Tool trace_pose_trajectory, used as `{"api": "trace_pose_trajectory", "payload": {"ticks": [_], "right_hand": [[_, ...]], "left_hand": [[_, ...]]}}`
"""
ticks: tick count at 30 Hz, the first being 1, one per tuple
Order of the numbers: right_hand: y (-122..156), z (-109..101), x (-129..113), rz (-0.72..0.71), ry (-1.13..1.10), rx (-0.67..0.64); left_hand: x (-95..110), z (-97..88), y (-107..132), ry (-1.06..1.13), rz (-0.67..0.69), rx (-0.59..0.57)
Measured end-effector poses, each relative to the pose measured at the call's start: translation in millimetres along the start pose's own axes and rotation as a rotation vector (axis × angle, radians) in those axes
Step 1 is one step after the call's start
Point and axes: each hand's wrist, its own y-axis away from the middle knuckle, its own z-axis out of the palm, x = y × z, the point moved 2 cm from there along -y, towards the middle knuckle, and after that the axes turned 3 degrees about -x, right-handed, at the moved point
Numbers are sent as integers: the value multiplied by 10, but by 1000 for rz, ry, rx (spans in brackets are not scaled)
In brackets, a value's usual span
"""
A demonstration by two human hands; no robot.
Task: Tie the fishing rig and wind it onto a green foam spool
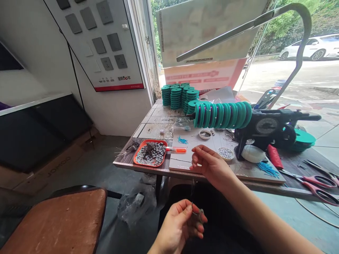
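My left hand [182, 220] is low in front of the table edge, its thumb and forefinger pinched on a thin, dark line [192, 204]. A small greyish loop lies against its curled fingers. Higher up, over the front edge of a pale board [180, 163], my right hand [212, 162] has thumb and forefinger pressed together. What sits between those fingertips is too fine to make out. A faint strand hangs between the two hands. Closest to the right hand are an orange-capped pen-like tool [177, 150] and a white dish of small pale beads [226, 153].
A red tray [136, 160] holds grey metal cylinders. Green foam spools [222, 114] sit on a black winding machine [267, 127]; more green spools [176, 98] are stacked behind. Scissors [315, 181], a red thread cone [275, 157] and blue sticks [267, 168] lie right. A brown chair [60, 222] stands left.
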Motion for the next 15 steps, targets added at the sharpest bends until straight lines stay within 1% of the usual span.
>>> {"api": "trace_pose_trajectory", "payload": {"ticks": [3, 5, 8, 10, 12, 13, 14, 15], "right_hand": [[69, -31, 15, -24, 137, 11], [144, -74, 10, -88, 315, 41], [294, -183, -19, -212, 542, 121], [404, -279, -48, -270, 635, 178], [505, -378, -81, -304, 696, 232], [549, -423, -97, -312, 718, 256], [586, -464, -112, -315, 733, 279], [617, -497, -126, -316, 744, 298]], "left_hand": [[-3, -62, -181, -179, 108, 55], [10, -111, -330, -383, 189, 127], [56, -158, -474, -573, 270, 218], [126, -154, -461, -663, 310, 289], [253, -114, -371, -848, 326, 395], [343, -78, -317, -1035, 306, 462], [449, -28, -271, -1206, 296, 490], [571, 30, -241, -1301, 310, 485]]}}
